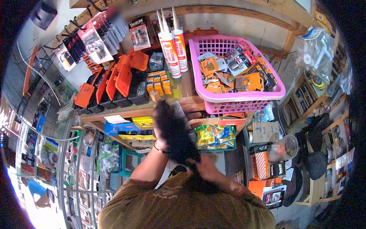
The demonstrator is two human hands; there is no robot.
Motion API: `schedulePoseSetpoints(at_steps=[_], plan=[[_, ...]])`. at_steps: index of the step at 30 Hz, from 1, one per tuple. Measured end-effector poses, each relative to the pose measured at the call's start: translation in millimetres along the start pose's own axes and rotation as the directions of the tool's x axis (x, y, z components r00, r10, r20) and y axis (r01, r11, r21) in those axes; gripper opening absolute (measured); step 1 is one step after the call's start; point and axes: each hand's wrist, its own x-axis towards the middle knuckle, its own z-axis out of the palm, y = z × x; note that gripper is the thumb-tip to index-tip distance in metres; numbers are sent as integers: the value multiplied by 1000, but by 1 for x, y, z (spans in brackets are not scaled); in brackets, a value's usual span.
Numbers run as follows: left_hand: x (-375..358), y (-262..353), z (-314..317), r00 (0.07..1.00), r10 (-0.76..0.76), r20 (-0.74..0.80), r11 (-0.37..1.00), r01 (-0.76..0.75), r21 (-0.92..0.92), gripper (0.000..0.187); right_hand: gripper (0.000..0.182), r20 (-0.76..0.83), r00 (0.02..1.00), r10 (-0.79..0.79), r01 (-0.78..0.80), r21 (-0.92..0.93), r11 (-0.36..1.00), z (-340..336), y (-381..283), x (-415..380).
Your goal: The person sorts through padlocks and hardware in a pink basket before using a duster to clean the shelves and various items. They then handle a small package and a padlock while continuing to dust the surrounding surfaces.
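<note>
A dark, fuzzy cloth-like thing [173,131], blurred, stretches upward in front of my body. Its lower end is in my right hand [199,165], whose fingers are partly hidden. My left hand [159,134] is behind and beside the dark thing, a thin band at its wrist; its fingers show on the far side, partly apart, around a flat pale packet [177,110]. The dark thing overlaps this packet. Just beyond my hands is the wooden shelf edge [141,111], with small orange-and-white boxes [157,84] on the shelf.
A pink basket [244,95] of packaged goods stands right of white sealant tubes [170,53]. Black cases with orange lids [124,76] are at left, beneath hanging packets [93,44]. Colourful packets [215,136] lie under the shelf; a clear jar [284,148] is at right.
</note>
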Motion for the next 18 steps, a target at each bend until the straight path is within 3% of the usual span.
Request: schedulePoseSetpoints(at_steps=[1,2,3,4,5,6,7,8,9,10,11,12,13,14,15,16,17,18], plan=[[1,1,-11,988,-54,145,999,54,1,71,26,-3,1000,-1,1,3,1000,-7,-5,3],[2,1,-18,988,-44,151,997,54,-60,74,30,46,965,258,-260,33,965,-21,-14,9],[-4,8,2,980,-36,195,992,58,-112,77,37,103,861,498,-505,48,862,-34,-17,10],[-3,8,18,1000,1,31,984,5,-177,77,42,-27,932,360,-348,199,916,-41,-11,12],[1,6,28,990,31,-137,970,-62,-235,77,42,-24,932,361,-350,192,917,-34,-10,8],[3,3,25,991,53,-124,989,-70,-133,74,40,-112,974,197,-195,25,980,-18,-20,3],[3,4,6,944,40,326,976,33,-216,66,38,-171,985,16,-41,-148,988,-7,-25,-3],[4,2,-14,965,7,261,989,32,-144,66,34,104,995,7,1,-78,997,-4,-14,-2],[5,0,-25,981,-25,195,997,39,-69,66,34,99,995,7,1,-75,997,-10,-19,1],[-3,5,1,982,-19,187,997,33,-75,68,28,84,982,169,-168,-16,986,-22,-26,7],[-4,8,9,999,31,11,998,-30,-49,72,27,84,941,328,-332,41,942,-36,-27,7],[-2,6,23,997,52,-63,995,-57,-87,73,22,451,887,-97,-289,707,646,-58,43,16],[0,3,33,988,74,-138,988,-92,-124,74,22,462,882,-96,-296,700,650,-44,30,12],[0,3,15,990,38,-136,996,-49,-79,73,19,276,960,36,-133,341,931,-20,14,5],[2,7,-11,953,-57,299,995,80,-64,75,18,36,998,51,-46,-127,991,-3,-4,-1],[4,4,-20,938,-32,345,991,74,-109,76,21,-40,864,-502,463,-329,823,-2,-19,4],[6,1,-25,920,-9,393,985,75,-153,77,21,-47,864,-502,461,-328,824,-13,-15,7],[2,5,-1,986,9,166,966,34,-257,78,22,28,986,-163,166,-184,969,-32,-3,7]])
